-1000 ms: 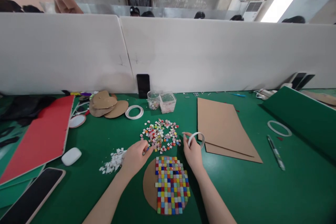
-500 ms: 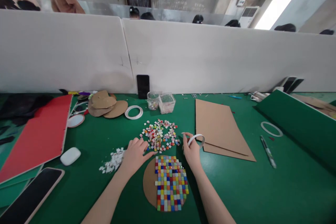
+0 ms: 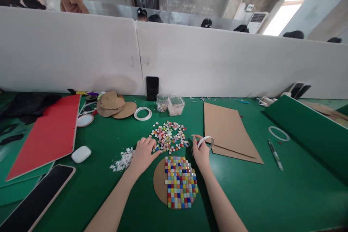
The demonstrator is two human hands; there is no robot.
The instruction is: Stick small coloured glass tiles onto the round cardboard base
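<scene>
two hands (image 3: pixel 144 154), left fingertips on loose tiles (image 3: pixel 168 137), right (image 3: pixel 201 153) pinching tape ring (image 3: pixel 206 141)

The bench (image 3: pixel 258 195) is covered in plain dark green. Between the left hand (image 3: pixel 144 154) and the right hand (image 3: pixel 201 154), a round disc of brown cardboard (image 3: pixel 159 183) is overlaid with a chequered grid of small square tiles (image 3: pixel 181 183) in red, yellow, blue, green, white and pink, with no repeating order. Just beyond the left hand, a loose scatter of square tiles (image 3: pixel 170 136) is mixed in red, white, yellow and green. To that hand's left, a small heap of chips (image 3: pixel 122 159) is plain white. The thin ring of tape (image 3: pixel 206 140) held in the right hand is white, and the flat cardboard sheets (image 3: pixel 228 130) to its right are plain tan.
</scene>
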